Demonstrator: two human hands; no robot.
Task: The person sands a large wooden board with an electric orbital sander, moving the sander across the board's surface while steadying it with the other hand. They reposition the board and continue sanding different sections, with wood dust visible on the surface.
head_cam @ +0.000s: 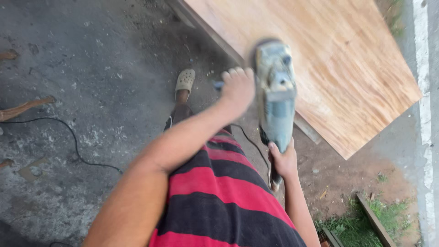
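Note:
A worn grey power tool (275,93) is held over the near edge of a large plywood sheet (334,59). My right hand (283,160) grips the tool's rear handle. My left hand (238,88) is closed on a side handle at the tool's left, which is mostly hidden by the fingers. The tool and hands are motion-blurred. Its black cord (251,144) runs down past my red and black striped shirt.
The plywood rests on a support with a metal edge (307,129). A black cable (68,137) lies on the concrete floor at left. My foot in a beige clog (185,81) stands by the sheet. Grass and a wooden strip (372,222) are at bottom right.

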